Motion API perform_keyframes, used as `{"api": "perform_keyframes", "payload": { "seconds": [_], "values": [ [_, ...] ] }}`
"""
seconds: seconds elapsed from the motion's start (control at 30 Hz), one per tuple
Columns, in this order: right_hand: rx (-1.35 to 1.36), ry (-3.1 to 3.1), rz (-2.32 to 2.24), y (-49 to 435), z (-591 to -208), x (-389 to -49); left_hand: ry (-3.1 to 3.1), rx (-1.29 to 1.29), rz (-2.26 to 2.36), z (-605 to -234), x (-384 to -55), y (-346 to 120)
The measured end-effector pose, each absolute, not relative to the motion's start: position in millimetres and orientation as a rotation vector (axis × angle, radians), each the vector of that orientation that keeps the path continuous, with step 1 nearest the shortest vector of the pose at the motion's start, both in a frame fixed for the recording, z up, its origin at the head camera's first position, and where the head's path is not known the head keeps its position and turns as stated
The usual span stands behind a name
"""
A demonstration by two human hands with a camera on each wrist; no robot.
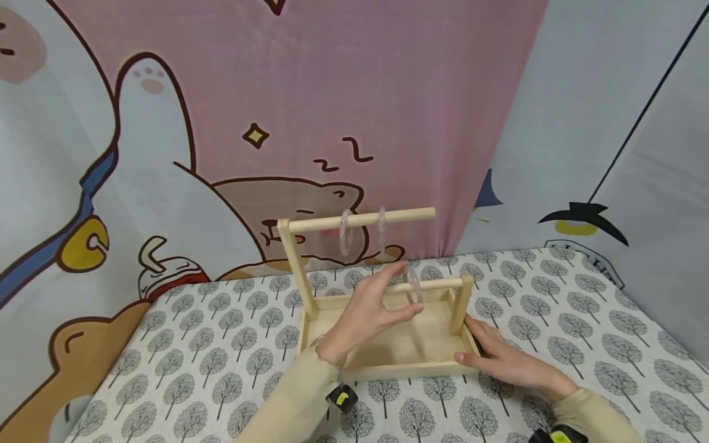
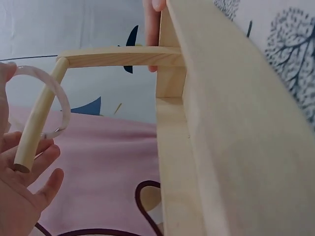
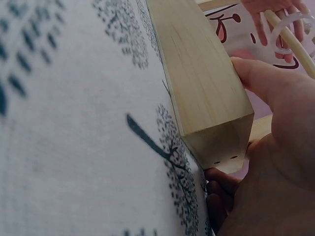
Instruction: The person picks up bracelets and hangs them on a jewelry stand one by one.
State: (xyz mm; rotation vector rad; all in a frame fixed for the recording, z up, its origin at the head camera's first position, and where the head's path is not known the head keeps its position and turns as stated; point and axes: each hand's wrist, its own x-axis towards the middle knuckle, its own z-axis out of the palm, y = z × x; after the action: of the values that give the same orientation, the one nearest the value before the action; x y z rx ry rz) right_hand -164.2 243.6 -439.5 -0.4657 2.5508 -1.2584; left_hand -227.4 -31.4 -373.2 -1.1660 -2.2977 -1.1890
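Observation:
My left hand (image 1: 365,311) pinches a translucent pale bangle (image 1: 418,287) between thumb and fingers. The bangle (image 2: 63,101) encircles the lower rod (image 2: 42,113) of a wooden display stand, near the rod's free end in the left wrist view. Two similar bangles hang from the stand's upper rod (image 1: 412,215): one on the left (image 1: 344,239), another nearer the middle (image 1: 382,220). At the stand's right end, my right hand (image 1: 501,357) grips the tray base (image 1: 401,371), thumb over the rim and fingers along the outer side, as the right wrist view also shows.
A tree-print cloth (image 1: 221,357) covers the table under the stand. Upright posts rise at the tray's left (image 1: 298,271) and right (image 1: 461,306). Behind the table hangs a pink and white cartoon curtain (image 1: 432,111).

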Motion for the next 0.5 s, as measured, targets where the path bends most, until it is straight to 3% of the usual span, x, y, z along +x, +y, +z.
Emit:
{"api": "perform_keyframes", "payload": {
  "seconds": [0.5],
  "values": [
    [-0.442, 2.543, -1.253, 242.9, -439.3, -163.6, -2.25, -1.215, -0.565, -359.0, -229.9, -12.9]
  ]
}}
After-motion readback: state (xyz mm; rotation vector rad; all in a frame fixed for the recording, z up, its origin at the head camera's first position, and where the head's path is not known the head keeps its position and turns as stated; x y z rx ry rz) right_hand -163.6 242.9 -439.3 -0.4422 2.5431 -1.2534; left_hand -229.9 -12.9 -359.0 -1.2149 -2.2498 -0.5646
